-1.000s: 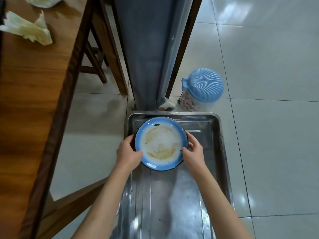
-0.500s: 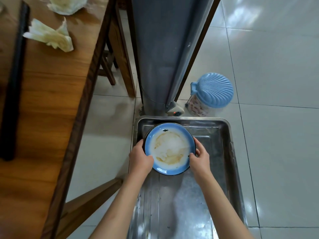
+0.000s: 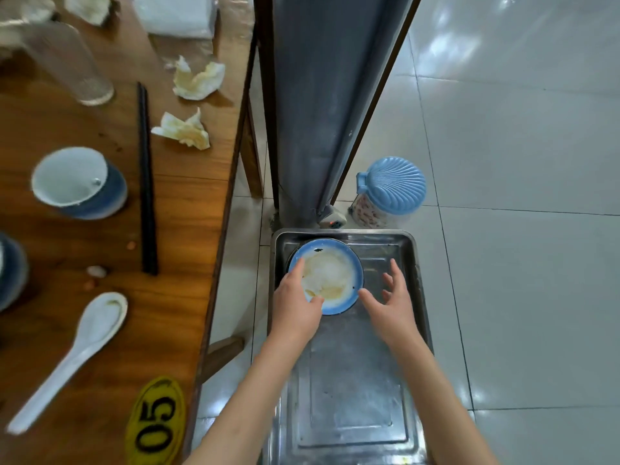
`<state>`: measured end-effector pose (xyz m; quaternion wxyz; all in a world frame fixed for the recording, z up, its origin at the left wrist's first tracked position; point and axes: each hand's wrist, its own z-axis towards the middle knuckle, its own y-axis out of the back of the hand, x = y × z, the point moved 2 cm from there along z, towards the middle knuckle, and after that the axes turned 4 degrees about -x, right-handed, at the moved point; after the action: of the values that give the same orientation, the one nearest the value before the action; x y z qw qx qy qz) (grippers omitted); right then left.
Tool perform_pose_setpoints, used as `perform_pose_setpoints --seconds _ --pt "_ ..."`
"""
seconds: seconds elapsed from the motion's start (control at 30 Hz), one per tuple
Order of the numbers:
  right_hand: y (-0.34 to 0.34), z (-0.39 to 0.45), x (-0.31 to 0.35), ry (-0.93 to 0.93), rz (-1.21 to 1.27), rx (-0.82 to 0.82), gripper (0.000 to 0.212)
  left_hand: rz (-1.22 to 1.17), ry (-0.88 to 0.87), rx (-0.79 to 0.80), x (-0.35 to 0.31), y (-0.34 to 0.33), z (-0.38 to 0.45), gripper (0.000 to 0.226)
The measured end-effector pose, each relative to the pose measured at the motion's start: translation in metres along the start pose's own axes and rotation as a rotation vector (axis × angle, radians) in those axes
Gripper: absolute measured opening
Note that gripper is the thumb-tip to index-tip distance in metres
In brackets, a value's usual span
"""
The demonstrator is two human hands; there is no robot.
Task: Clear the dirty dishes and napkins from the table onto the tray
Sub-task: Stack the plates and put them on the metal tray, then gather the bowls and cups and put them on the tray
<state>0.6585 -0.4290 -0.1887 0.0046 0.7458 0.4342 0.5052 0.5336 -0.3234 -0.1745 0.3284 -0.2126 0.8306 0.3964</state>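
Steel tray (image 3: 411,283); soiled blue plate (image 3: 335,273)

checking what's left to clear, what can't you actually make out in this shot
Head view only:
- Dark blue dish: cut off by the left frame edge, so its contents are unreadable.
- Glass: motion-blurred, unclear if anything is in it.
- Blue-rimmed plate: near-left part hidden under the left hand.
- White stack: cropped by the top edge.
- Tray: near end runs off the bottom edge.
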Motion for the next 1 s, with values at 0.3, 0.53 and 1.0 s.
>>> perform_pose_setpoints --seconds 0.3,0.53,1.0 --pt "0.032 -0.102 0.083 0.228 0.025 0.04 0.079 0.031 -0.214 0.003 -0.053 0.077 -0.073 0.077" --pt "0.051 -0.21 0.099 0.34 -0.033 0.124 0.081 0.064 -0.335 -0.043 -0.048 0.154 -0.164 0.076" --pt "0.025 -0.397 0.13 0.557 -0.181 0.328 0.084 0.094 -0.347 -0.311 0.015 0.314 -0.326 0.078"
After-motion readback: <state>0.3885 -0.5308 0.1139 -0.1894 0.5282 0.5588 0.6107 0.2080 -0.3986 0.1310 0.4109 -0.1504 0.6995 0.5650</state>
